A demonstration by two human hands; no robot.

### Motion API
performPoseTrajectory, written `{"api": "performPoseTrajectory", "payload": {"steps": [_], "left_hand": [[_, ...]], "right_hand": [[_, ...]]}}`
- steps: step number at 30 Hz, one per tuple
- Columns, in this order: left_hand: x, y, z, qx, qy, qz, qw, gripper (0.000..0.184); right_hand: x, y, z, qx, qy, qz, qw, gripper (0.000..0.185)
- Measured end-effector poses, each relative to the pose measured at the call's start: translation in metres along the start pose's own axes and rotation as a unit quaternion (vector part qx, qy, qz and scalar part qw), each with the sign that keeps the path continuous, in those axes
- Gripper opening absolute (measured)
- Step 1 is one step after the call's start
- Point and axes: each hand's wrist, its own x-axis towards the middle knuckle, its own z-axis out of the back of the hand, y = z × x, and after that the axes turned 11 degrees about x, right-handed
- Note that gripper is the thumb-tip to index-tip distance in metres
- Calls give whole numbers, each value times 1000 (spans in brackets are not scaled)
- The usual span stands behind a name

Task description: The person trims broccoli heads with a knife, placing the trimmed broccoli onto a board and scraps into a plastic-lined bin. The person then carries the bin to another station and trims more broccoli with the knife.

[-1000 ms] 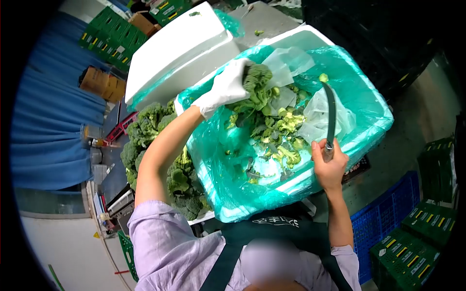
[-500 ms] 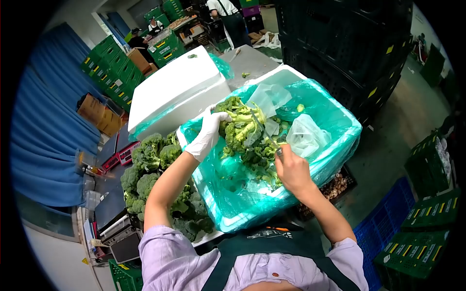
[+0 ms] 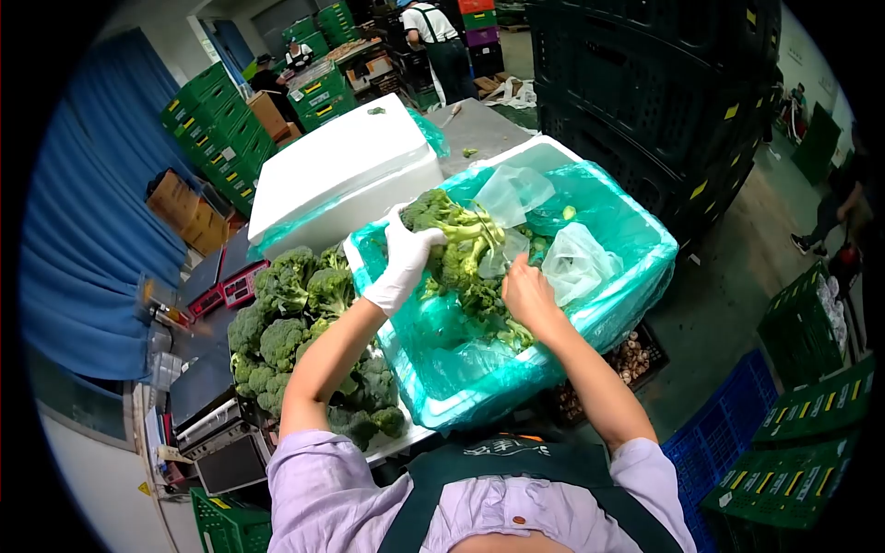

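Observation:
My left hand (image 3: 403, 258), in a white glove, grips a head of broccoli (image 3: 431, 210) over a foam box (image 3: 659, 263) lined with green plastic. The broccoli's pale stalks point to the right. In my bare right hand (image 3: 532, 297) is a knife (image 3: 504, 258), its thin blade reaching up toward the stalks; whether it touches them I cannot tell. Broccoli trimmings (image 3: 489, 300) lie in the box below, and a crumpled clear bag (image 3: 581, 263) rests to their right. Left of the box sits a pile of broccoli heads (image 3: 284, 343).
A closed white foam box (image 3: 341, 152) stands behind. Tall dark crates (image 3: 645, 101) rise at the back right. Red scales (image 3: 226, 288) are at the left. Green crates (image 3: 784, 470) and a blue crate (image 3: 728, 424) stand at lower right. A person (image 3: 438, 46) is in the background.
My right hand has moved slightly left and up with the knife, and more of the blade is hidden. My left hand keeps hold of the broccoli. The view has shifted a little.

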Motion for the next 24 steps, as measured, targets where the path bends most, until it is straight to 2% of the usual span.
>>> {"api": "performPoseTrajectory", "payload": {"steps": [1, 2, 4, 6, 8, 10, 12, 13, 14, 16, 17, 18, 20, 22, 24], "left_hand": [[-5, -7, 1, 106, 2, -64, 992, 72], [-5, 10, -4, 181, -39, -60, 981, 77], [-10, 1, -2, 184, -31, -37, 982, 82], [-14, 7, -9, 278, -61, -105, 953, 81], [-10, 11, -9, 283, -82, -118, 948, 77], [6, 15, -5, 187, -50, -77, 978, 74], [7, 11, -2, 189, -43, -40, 980, 73], [3, 3, -4, 216, -59, -76, 972, 72], [-3, -3, -6, 244, -73, -110, 961, 72], [-13, -6, -13, 284, -71, -176, 940, 69], [-16, -7, -15, 278, -60, -194, 939, 69], [-17, -6, -18, 270, -51, -211, 938, 68], [-8, -4, -17, 257, -39, -194, 946, 69], [3, -3, -14, 265, -59, -140, 952, 70], [13, -1, -7, 225, -113, -90, 964, 75]], "right_hand": [[5, 7, 4, 10, 59, -28, 998, 29], [11, 4, -2, 9, 62, -29, 998, 29], [22, -1, -12, 9, 103, -36, 994, 31], [28, 0, -10, 9, 123, -22, 992, 29], [31, 10, -6, 17, 190, -54, 980, 30], [31, 12, -12, 9, 178, -50, 983, 28], [26, 13, -20, -11, 114, -39, 993, 27], [21, 16, -21, 0, 60, -36, 998, 25], [23, 17, -19, 0, 60, -37, 997, 25], [34, 15, -12, 93, 185, -105, 973, 30], [41, 12, -18, 114, 200, -153, 961, 29], [42, 12, -15, 115, 196, -154, 962, 29], [40, 9, -9, 54, 280, -126, 950, 27], [22, 13, 0, 100, 260, -153, 948, 28], [12, 7, -3, 92, 355, -190, 911, 26]]}}
